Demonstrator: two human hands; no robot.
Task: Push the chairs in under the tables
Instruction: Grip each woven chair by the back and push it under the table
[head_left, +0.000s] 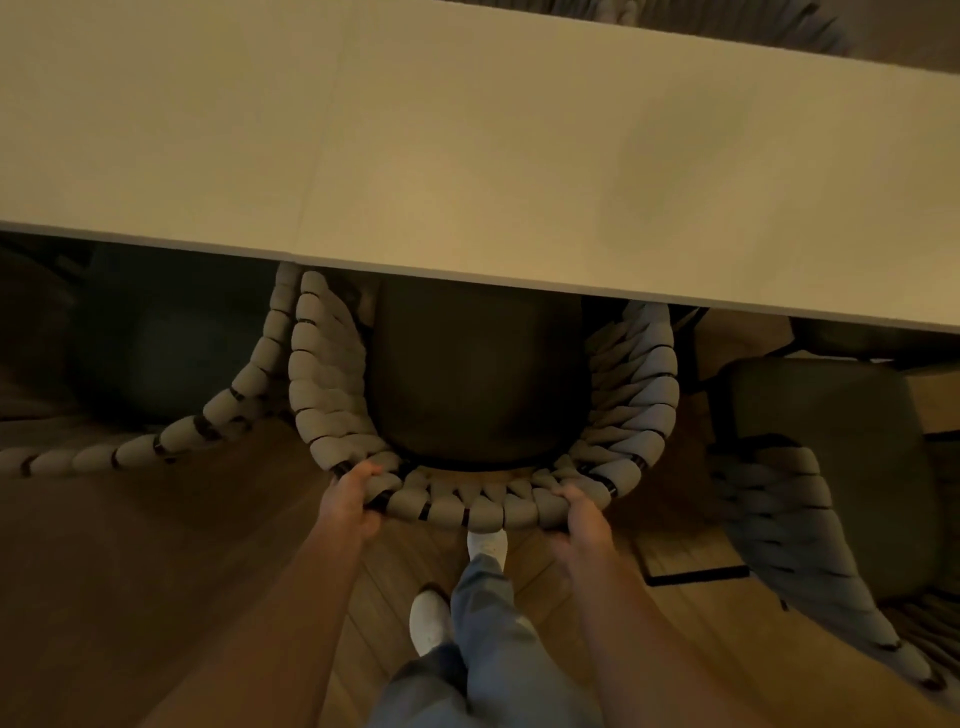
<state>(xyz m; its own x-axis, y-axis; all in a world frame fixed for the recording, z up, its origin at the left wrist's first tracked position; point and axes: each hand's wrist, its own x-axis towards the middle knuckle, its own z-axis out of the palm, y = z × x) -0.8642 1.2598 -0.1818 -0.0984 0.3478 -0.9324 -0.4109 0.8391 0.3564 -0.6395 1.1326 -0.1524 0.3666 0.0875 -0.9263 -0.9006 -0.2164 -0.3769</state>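
A chair with a thick grey woven-rope back (483, 506) and a dark seat cushion (478, 374) stands right in front of me, its front part tucked under the pale table top (467, 156). My left hand (349, 501) grips the back rim at its left curve. My right hand (582, 517) grips the same rim at its right curve. Both sets of fingers curl over the rope.
A matching chair (156, 338) stands on the left, mostly under the table. Another (826, 467) on the right sits farther out, angled. My legs and white shoes (431, 621) are on the wooden floor behind the chair. More chair backs show beyond the table's far edge.
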